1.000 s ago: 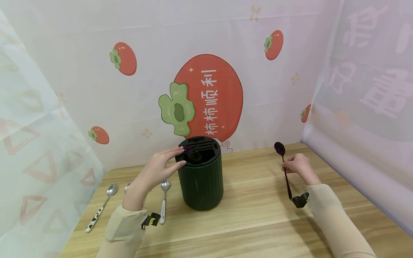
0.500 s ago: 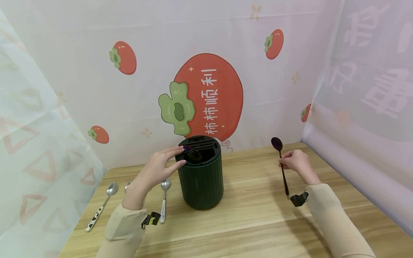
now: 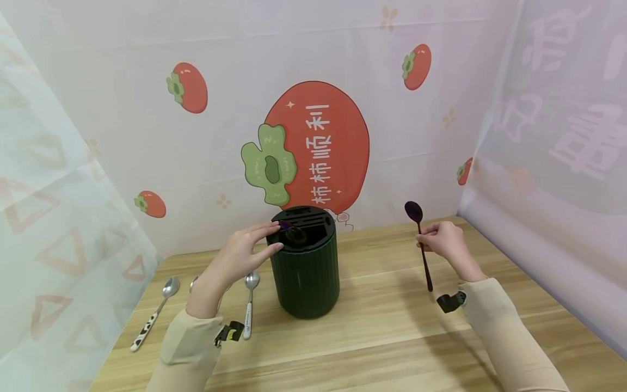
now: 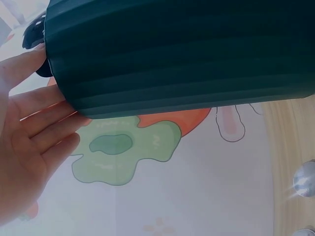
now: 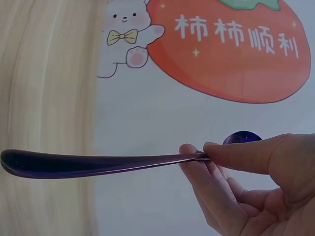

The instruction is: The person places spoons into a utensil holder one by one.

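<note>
Held spoon: dark purple. Canister: dark green, black on top. Leftmost spoon: silver; handle white, black blotches. White-handled spoon: otherwise silver. Sleeves: beige. Tabletop: pale wood grain. Backdrop: whitish, printed with white-lettered red-orange persimmon, green leaf, white animal figure, yellow bow tie.

Holder: cut off by top and right edges in left wrist view | dark utensils in holder: lower parts hidden | silver utensil left of holder: mostly behind left hand | spoon just left of holder: handle print too small to read
</note>
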Tool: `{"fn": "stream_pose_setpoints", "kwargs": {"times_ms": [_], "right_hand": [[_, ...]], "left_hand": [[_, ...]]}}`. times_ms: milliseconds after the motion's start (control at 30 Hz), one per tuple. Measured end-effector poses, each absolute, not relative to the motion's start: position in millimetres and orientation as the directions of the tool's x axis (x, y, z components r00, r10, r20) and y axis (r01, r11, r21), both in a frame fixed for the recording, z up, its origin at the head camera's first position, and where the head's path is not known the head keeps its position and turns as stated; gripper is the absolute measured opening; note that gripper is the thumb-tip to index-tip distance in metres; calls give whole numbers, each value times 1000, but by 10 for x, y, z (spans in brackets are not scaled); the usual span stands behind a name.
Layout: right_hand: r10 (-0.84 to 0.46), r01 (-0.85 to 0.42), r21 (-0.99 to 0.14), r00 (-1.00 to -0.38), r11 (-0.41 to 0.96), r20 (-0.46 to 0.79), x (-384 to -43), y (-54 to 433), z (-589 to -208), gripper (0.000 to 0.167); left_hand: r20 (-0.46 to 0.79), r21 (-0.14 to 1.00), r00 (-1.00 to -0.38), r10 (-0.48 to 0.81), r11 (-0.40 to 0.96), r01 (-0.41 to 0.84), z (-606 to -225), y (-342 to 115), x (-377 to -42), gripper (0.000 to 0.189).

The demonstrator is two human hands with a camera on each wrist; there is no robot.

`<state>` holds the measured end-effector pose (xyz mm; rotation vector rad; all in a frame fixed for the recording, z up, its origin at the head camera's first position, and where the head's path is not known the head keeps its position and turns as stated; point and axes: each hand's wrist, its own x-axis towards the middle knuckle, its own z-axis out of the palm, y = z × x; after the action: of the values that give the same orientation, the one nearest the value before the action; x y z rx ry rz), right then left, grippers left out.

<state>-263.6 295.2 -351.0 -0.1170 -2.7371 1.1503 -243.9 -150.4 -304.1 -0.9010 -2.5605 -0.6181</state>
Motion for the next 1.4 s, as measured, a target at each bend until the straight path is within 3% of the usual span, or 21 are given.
{"fn": "stream_pose_setpoints", "kwargs": {"times_ms": [1400], "right_hand": [[130, -167, -753, -939, 637, 318, -2529, 2442, -3189, 23]], "left_hand": [[442, 283, -735, 513, 698, 658, -2990, -1502, -2456, 49]]}}
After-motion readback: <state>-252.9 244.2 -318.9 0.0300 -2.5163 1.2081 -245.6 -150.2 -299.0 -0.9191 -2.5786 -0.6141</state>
